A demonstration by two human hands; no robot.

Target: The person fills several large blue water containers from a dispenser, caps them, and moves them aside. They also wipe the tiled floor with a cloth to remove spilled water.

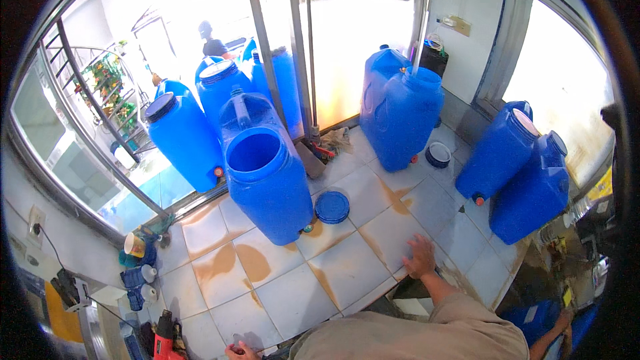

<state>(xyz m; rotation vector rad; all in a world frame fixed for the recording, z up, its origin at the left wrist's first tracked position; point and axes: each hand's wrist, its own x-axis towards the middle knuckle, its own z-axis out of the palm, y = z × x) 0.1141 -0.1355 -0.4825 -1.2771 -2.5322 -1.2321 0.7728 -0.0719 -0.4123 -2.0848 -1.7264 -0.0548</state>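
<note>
My right hand (420, 258) lies palm-down with fingers spread on the white tiled counter (353, 263), near its front edge. Nothing is in it. At the bottom edge, partly cut off, my left hand (241, 351) rests by the counter's near side, its visible fingers apart and holding nothing I can see. Beyond both hands stands a large blue plastic water container (270, 207) with its wide mouth uncovered. Beside its base is a round blue screw lid (332, 207), nearer my right hand. Brown stains mark several tiles.
More blue containers (410, 117) stand at the back, left (183, 140) and right (497, 153). A dark-rimmed lid (438, 155) sits between. Small bottles (139, 276) and a red-and-black heat gun (165, 341) are at lower left. Another person's arm (555, 333) is at lower right.
</note>
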